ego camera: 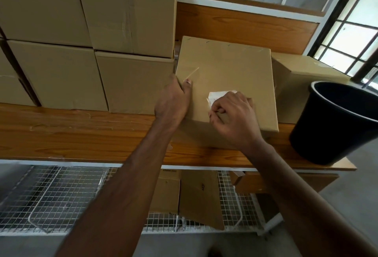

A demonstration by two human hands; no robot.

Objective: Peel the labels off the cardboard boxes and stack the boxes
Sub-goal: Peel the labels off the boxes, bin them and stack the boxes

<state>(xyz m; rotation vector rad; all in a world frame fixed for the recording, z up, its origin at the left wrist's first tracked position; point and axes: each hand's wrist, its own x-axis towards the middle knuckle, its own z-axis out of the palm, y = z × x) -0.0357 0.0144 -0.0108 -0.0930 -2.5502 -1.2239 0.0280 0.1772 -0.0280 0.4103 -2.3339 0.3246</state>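
- The box (pixel 225 77) being worked on sits on the wooden shelf (pixel 81 134), near its front edge, touching the stacked boxes (pixel 92 38) on its left side.
- The left hand (pixel 173 99) steadies it at the left edge: thumb on the top face, the other fingers curled over the side, out of sight.
- The right hand (pixel 233 113) is on the label (pixel 216 95), a white paper patch near the front of the top face. Its fingers are curled and its fingertips pinch the lifted left edge of the label.
- Handling, as I judge it: the label is thin and will tear easily, so a low, slow pull from the loosened edge looks safest. The box is stiff; I would guess it is light. For stacking, take it by two opposite sides.
- Count: one label showing, partly hidden by the right hand.
- Four stacked boxes are plain on the left, with slivers of more at the frame edge.
- One more box (pixel 306 81) stands just behind-right, beside one black bucket (pixel 335 126).
- Flat cardboard pieces (pixel 196 195) lean below the shelf against wire mesh; I cannot count them surely.
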